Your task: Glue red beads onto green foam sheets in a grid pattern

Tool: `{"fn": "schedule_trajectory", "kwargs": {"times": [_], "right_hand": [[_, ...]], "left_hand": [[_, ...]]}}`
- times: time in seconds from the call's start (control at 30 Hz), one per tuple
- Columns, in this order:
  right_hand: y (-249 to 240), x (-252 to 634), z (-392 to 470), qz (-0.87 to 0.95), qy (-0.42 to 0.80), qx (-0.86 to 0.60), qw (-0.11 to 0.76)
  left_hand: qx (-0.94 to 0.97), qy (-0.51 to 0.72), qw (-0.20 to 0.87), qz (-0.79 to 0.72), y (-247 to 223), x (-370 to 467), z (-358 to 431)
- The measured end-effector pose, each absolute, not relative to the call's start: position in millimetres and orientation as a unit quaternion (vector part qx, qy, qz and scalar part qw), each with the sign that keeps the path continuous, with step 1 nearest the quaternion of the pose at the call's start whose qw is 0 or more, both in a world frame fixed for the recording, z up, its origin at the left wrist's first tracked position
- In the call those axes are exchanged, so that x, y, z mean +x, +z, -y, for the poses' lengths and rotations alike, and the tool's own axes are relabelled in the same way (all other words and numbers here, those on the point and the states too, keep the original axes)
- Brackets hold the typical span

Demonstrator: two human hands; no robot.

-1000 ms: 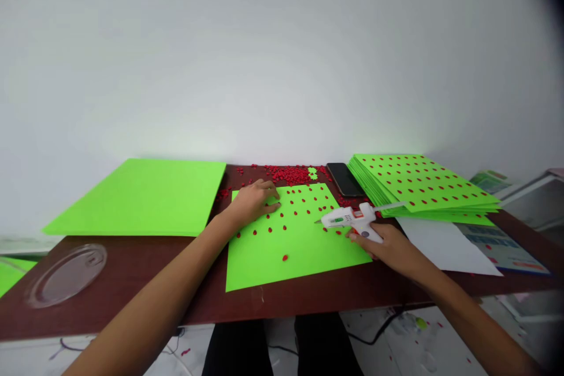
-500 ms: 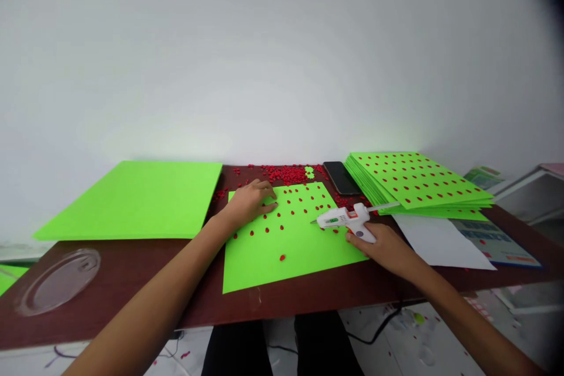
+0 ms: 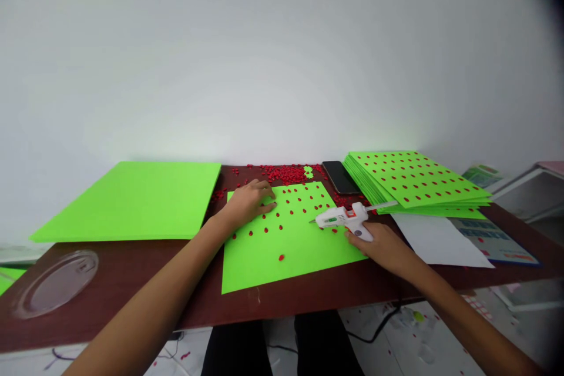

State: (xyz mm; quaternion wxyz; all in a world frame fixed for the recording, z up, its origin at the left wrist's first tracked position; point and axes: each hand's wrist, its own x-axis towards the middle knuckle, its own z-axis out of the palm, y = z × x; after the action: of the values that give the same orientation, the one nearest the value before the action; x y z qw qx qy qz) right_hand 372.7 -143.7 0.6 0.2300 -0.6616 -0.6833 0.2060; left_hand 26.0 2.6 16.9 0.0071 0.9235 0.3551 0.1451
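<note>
A bright green sheet (image 3: 264, 267) lies on the table, with rows of small red pieces on its upper part and one red piece (image 3: 281, 258) apart from them lower down. My left hand (image 3: 249, 202) rests on the sheet's upper left, fingers apart, palm side hidden. My right hand (image 3: 381, 247) is closed round the handle of a white glue gun (image 3: 339, 218). Its nozzle points left, over the middle of the sheet, and a glue stick sticks out at its back.
Plain green sheets (image 3: 141, 200) lie left; a stack of dotted green sheets (image 3: 423, 179) stands right. Red pieces (image 3: 286, 174) and a phone (image 3: 340, 177) are behind. White paper (image 3: 436, 241) lies right, a clear plastic lid (image 3: 59, 282) left, on the brown table (image 3: 127, 264).
</note>
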Motion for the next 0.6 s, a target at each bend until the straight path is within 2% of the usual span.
{"fn": "schedule_trajectory", "kwargs": {"times": [0.6], "right_hand": [[2.1, 377.4, 146.1, 0.686, 0.217, -0.655, 0.232]], "left_hand": [[0.923, 0.144, 0.006, -0.358, 14.3, 25.2, -4.3]]}}
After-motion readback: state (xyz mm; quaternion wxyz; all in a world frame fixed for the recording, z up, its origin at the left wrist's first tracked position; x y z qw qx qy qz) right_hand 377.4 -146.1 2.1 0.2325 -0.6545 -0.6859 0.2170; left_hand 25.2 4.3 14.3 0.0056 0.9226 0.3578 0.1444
